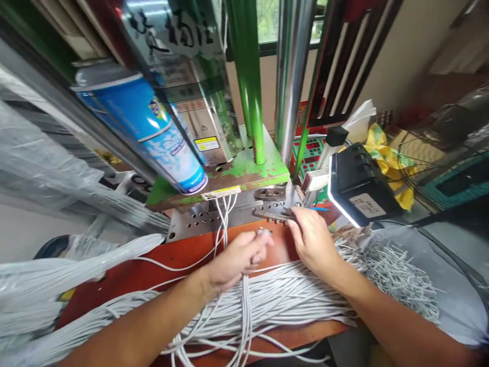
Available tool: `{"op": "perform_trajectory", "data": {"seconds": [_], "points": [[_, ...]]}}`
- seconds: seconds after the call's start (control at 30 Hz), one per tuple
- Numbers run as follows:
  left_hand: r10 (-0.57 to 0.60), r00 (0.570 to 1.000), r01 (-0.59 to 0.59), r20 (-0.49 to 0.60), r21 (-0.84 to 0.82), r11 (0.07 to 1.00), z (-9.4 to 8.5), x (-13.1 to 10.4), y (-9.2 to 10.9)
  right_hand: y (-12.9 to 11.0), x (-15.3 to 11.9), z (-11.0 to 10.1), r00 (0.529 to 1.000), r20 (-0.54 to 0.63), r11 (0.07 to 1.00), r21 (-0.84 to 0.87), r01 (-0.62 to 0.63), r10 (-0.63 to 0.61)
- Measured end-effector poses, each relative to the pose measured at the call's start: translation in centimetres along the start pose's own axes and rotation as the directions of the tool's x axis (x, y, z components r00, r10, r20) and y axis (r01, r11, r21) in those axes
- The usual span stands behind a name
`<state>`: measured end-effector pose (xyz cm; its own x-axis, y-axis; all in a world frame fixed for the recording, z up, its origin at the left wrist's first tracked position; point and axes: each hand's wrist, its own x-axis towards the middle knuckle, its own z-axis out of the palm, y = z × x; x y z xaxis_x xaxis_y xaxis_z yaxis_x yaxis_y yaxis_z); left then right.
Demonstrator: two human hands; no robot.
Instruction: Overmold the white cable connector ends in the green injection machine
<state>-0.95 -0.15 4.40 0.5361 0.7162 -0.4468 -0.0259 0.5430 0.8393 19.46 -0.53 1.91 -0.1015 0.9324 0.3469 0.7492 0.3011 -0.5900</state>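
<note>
My left hand (240, 257) is closed round a small bunch of white cables (246, 316), whose lengths hang down below it; small ends show at its fingertips. My right hand (311, 234) has its fingers closed at a dark metal tool (275, 216) that lies along the front edge of the perforated steel plate (198, 216). Beneath both hands a thick layer of white cables (282, 293) runs across the red-brown table (118, 275). A few more cables (225, 214) come down from the machine's front, to the left of my hands.
A green machine base (252, 173) carries a blue spray can (145, 127) leaning at the left. At the right are a black lamp (362, 188), a control panel (309, 150) and a bag of short cut pieces (401, 275). Wrapped cable bundles (76, 265) lie at the left.
</note>
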Motion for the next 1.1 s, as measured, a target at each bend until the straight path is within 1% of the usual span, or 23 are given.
{"op": "perform_trajectory", "data": {"seconds": [0.03,0.13,0.2,0.27,0.33,0.4,0.5,0.57,0.63,0.73,0.87,1.0,1.1], "points": [[0.01,1.0,-0.01,-0.029,0.002,1.0,-0.8,0.4,0.0,0.9,0.3,0.0,0.999,-0.021,0.997,-0.072,-0.033,0.032],[0.037,0.995,-0.034,-0.09,0.041,0.999,-2.3,1.2,-0.6,2.5,0.4,0.0,0.997,0.003,0.978,-0.195,-0.071,0.073],[0.03,0.994,-0.02,-0.107,0.096,0.995,-2.5,1.3,-1.3,2.5,0.1,-0.2,0.997,0.03,0.972,-0.226,-0.061,0.07],[0.011,0.993,0.006,-0.119,0.143,0.99,-2.1,1.2,-1.9,1.9,-0.3,-0.4,0.997,0.056,0.971,-0.236,-0.04,0.055],[0.018,0.99,0.008,-0.141,0.181,0.984,-1.6,1.2,-2.3,1.1,-1.0,-0.3,0.996,0.086,0.976,-0.219,-0.014,0.033],[0.033,0.987,-0.001,-0.155,0.2,0.98,-1.2,1.2,-2.5,0.6,-1.8,0.0,0.992,0.118,0.984,-0.177,-0.013,0.034],[0.017,0.992,0.006,-0.126,0.175,0.985,-1.0,1.5,-2.7,0.6,-2.6,0.7,0.98,0.176,0.994,-0.081,-0.077,0.091],[0.007,0.994,0.01,-0.105,0.157,0.988,-1.0,1.6,-2.7,0.8,-2.8,1.1,0.964,0.239,0.993,-0.022,-0.118,0.12],[0.009,0.995,0.008,-0.1,0.168,0.986,-1.0,1.6,-2.6,0.9,-2.6,1.3,0.948,0.303,0.993,0.03,-0.11,0.096],[0.031,0.996,-0.012,-0.081,0.223,0.975,-0.7,1.5,-2.2,0.8,-2.2,1.3,0.936,0.352,0.995,0.095,-0.04,0.004],[0.03,0.996,-0.006,-0.082,0.287,0.958,-0.3,1.5,-1.8,0.7,-1.9,1.4,0.94,0.33,0.992,0.119,0.05,-0.087],[0.013,0.993,0.023,-0.119,0.294,0.956,-0.3,1.6,-2.0,0.9,-1.9,1.5,0.953,0.281,0.991,0.099,0.089,-0.113],[0.019,0.99,0.028,-0.14,0.326,0.945,-0.5,1.6,-2.3,0.9,-2.0,1.6,0.949,0.282,0.989,0.073,0.128,-0.144]]}}
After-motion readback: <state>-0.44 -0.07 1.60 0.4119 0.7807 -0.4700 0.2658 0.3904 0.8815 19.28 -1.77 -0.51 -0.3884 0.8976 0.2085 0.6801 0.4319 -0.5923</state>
